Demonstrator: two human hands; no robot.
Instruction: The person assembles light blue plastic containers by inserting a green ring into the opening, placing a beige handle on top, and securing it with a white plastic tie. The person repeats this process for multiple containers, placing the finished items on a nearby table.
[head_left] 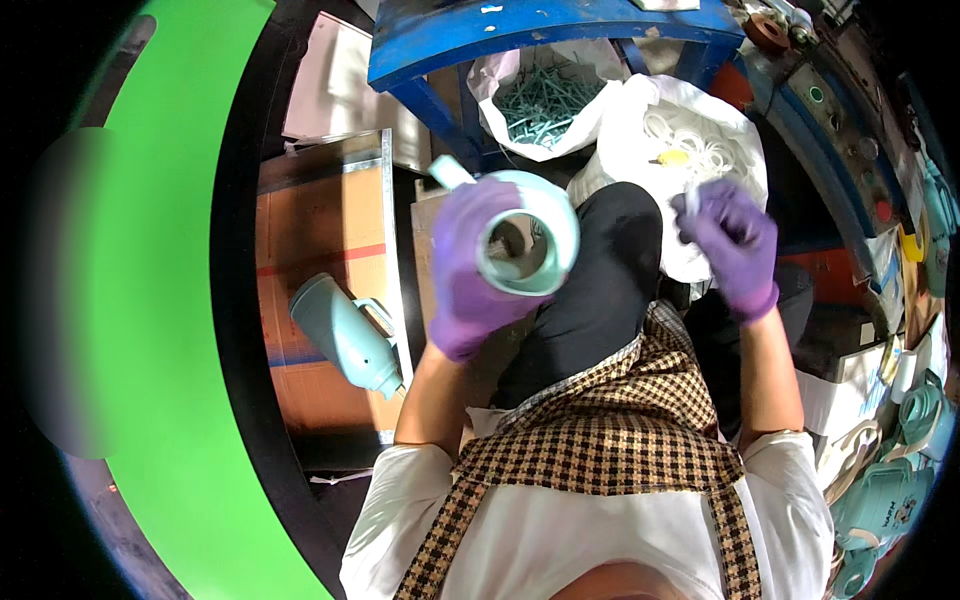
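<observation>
My left hand (462, 275), in a purple glove, is wrapped round a pale teal jug shell (563, 225). The shell's open round end faces up, and its handle (450, 172) sticks out at the far left. Over my right knee, my gloved right hand (735, 240) is closed, its fingertips blurred by motion. A small whitish bit shows at those fingertips, too smeared to name. Just beyond that hand stands a white sack (625, 150) holding white rings (712, 158) and a yellow piece (674, 158).
Another teal jug (345, 335) lies on a brown cardboard box (285, 215) at left. A green conveyor belt (180, 300) runs beyond it. Teal strips (548, 103) fill a second sack under a blue bench (550, 25). At right are a button panel (845, 130) and several teal jugs (880, 500).
</observation>
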